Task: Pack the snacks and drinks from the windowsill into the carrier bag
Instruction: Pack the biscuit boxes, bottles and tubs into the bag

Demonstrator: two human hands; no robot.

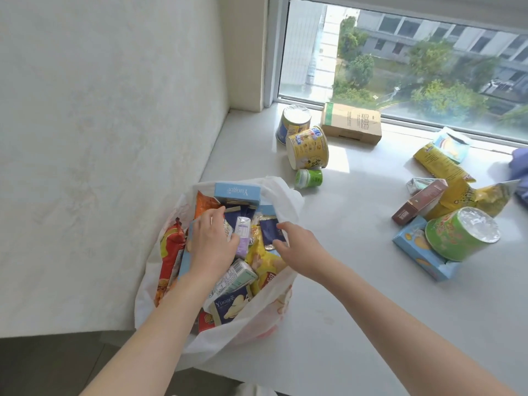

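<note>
While left hand (pixel 213 244) grips a lilac carton (pixel 243 234) (inside the carrier bag (pixel 284 194)), right hand (pixel 298 248) hovers spread, empty.

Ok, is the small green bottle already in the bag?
No, the green bottle lies on its side on the windowsill, just outside the carrier bag.
</note>
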